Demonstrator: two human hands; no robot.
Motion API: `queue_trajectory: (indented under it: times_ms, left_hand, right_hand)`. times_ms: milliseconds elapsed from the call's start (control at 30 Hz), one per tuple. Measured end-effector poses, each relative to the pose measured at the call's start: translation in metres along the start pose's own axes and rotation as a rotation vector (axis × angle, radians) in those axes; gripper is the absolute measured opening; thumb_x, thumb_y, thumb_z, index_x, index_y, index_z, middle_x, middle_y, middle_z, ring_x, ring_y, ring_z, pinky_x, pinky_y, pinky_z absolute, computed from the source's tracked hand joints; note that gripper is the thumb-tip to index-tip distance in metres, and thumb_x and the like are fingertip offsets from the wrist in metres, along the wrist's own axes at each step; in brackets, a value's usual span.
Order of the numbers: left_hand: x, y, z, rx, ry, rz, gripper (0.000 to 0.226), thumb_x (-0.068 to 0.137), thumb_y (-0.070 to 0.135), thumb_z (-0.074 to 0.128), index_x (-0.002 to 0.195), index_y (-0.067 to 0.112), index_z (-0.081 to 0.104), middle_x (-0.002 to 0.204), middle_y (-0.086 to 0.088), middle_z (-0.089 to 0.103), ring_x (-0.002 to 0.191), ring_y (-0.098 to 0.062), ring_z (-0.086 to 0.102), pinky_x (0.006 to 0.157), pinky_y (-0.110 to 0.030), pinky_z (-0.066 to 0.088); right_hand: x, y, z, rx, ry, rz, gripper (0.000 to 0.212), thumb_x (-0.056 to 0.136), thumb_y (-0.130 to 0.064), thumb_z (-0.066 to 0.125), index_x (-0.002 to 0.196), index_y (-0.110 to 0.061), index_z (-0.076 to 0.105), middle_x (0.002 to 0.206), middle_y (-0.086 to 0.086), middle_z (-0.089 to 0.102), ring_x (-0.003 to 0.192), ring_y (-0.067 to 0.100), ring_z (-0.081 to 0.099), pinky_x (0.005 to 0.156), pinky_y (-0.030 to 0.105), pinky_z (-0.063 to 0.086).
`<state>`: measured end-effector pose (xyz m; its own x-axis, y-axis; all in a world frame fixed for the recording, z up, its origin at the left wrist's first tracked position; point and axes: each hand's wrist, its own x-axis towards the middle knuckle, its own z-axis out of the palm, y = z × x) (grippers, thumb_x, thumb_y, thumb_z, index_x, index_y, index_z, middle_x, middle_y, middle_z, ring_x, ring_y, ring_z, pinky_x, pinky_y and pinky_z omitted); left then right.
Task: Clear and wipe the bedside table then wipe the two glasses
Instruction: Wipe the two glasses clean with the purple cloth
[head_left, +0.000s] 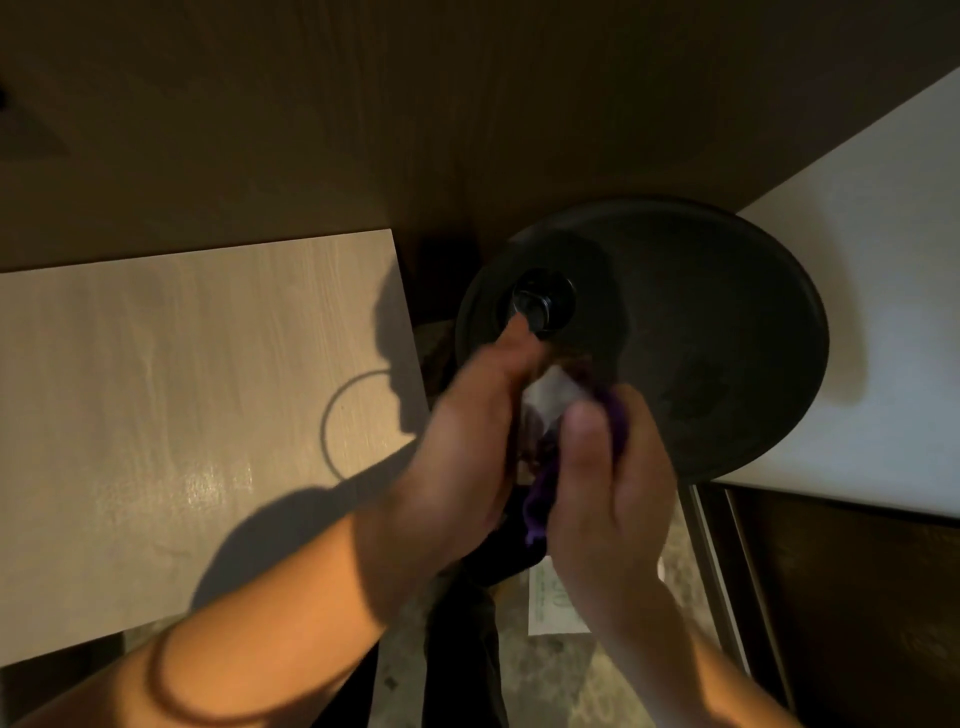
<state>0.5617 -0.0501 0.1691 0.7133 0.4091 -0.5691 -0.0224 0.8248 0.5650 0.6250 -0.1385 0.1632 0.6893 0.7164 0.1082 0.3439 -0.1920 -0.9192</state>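
Observation:
My left hand (462, 447) grips a clear glass (551, 394), which shows only as a pale patch between my two hands. My right hand (615, 493) holds a purple cloth (537, 512) bunched against the glass; its thumb presses on the cloth. Both hands are blurred and sit just right of the bedside table (182, 415), over the gap beside it. The table's pale wood top is bare, with the shadows of my arm and the glass's rim across it. No second glass is in view.
A dark round lamp shade (701, 338), seen from above, fills the space right behind my hands. A white bed (883, 312) lies at the right. A sheet of paper (550, 603) lies on the speckled floor below. A wood-panel wall runs behind.

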Motion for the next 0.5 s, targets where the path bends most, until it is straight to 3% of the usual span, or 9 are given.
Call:
queue_trajectory:
  times_ms: [33,100,167,233,300,333,400,433,500]
  left_hand:
    - [0.000,0.003,0.001,-0.184,0.007,-0.116,0.062,0.102,0.055,0.046,0.140,0.009,0.061,0.123,-0.005,0.075,0.119,-0.023,0.068,0.111,-0.043,0.047]
    - [0.001,0.007,0.002,-0.336,0.095,-0.175,0.058,0.105,0.052,0.041,0.139,0.010,0.064,0.134,-0.013,0.072,0.129,-0.029,0.065,0.116,-0.043,0.045]
    - [-0.003,0.005,0.004,-0.241,0.112,-0.176,0.048,0.107,0.047,0.043,0.119,0.012,0.074,0.116,-0.014,0.080,0.113,-0.026,0.074,0.103,-0.037,0.056]
    - [-0.007,-0.002,0.009,-0.081,0.140,-0.117,0.050,0.106,0.048,0.045,0.099,0.007,0.073,0.097,-0.016,0.080,0.095,-0.024,0.075,0.090,-0.033,0.057]
    - [-0.008,-0.012,0.011,0.197,0.205,0.111,0.036,0.108,0.042,0.041,0.093,0.019,0.064,0.088,-0.007,0.072,0.085,-0.013,0.069,0.082,-0.028,0.054]
    - [-0.008,-0.017,0.012,0.388,0.259,0.311,0.030,0.109,0.040,0.038,0.099,0.025,0.062,0.096,-0.002,0.073,0.093,-0.009,0.070,0.087,-0.028,0.055]
    - [-0.002,-0.034,0.001,0.767,0.265,0.612,0.036,0.108,0.037,0.032,0.132,0.024,0.055,0.124,-0.007,0.067,0.119,-0.021,0.063,0.106,-0.045,0.050]
    - [0.001,-0.043,-0.007,0.929,0.234,0.655,0.048,0.107,0.037,0.030,0.145,0.014,0.047,0.134,-0.012,0.061,0.128,-0.028,0.058,0.110,-0.053,0.045]
    - [0.005,-0.044,-0.015,0.836,0.139,0.529,0.063,0.105,0.046,0.030,0.157,0.010,0.035,0.147,-0.012,0.053,0.140,-0.028,0.049,0.118,-0.058,0.036]
  right_hand:
    - [-0.004,0.008,-0.004,-0.103,-0.050,-0.155,0.032,0.104,-0.047,0.046,0.096,-0.018,0.057,0.079,-0.005,0.063,0.068,0.011,0.060,0.062,0.022,0.049]
    - [-0.006,0.021,-0.010,-0.216,-0.142,-0.362,0.036,0.105,-0.049,0.043,0.099,-0.016,0.055,0.091,0.001,0.061,0.081,0.016,0.059,0.073,0.028,0.049]
    - [-0.009,0.025,-0.009,-0.200,-0.132,-0.333,0.038,0.105,-0.051,0.042,0.099,-0.016,0.054,0.091,0.001,0.058,0.080,0.016,0.058,0.072,0.027,0.048]
    - [-0.013,0.018,-0.002,-0.092,-0.074,-0.160,0.042,0.104,-0.056,0.040,0.097,-0.017,0.055,0.081,0.001,0.060,0.069,0.015,0.059,0.062,0.027,0.047]
    - [-0.016,0.005,0.003,0.054,0.007,0.070,0.045,0.104,-0.054,0.042,0.090,-0.014,0.058,0.069,-0.005,0.060,0.059,0.010,0.058,0.054,0.022,0.045]
    - [-0.011,-0.001,0.003,0.154,0.034,0.219,0.044,0.105,-0.050,0.043,0.088,-0.013,0.061,0.068,-0.004,0.063,0.060,0.010,0.061,0.056,0.022,0.047]
    - [0.004,-0.009,-0.004,0.378,-0.019,0.555,0.043,0.105,-0.047,0.046,0.095,-0.014,0.071,0.084,0.005,0.075,0.079,0.021,0.074,0.073,0.033,0.058]
    - [0.011,-0.009,-0.009,0.464,-0.084,0.685,0.040,0.106,-0.046,0.047,0.101,-0.016,0.074,0.094,0.008,0.078,0.090,0.024,0.076,0.085,0.040,0.060]
    - [0.015,-0.006,-0.011,0.452,-0.143,0.686,0.037,0.106,-0.042,0.047,0.108,-0.017,0.074,0.100,0.010,0.079,0.097,0.025,0.077,0.090,0.046,0.060]
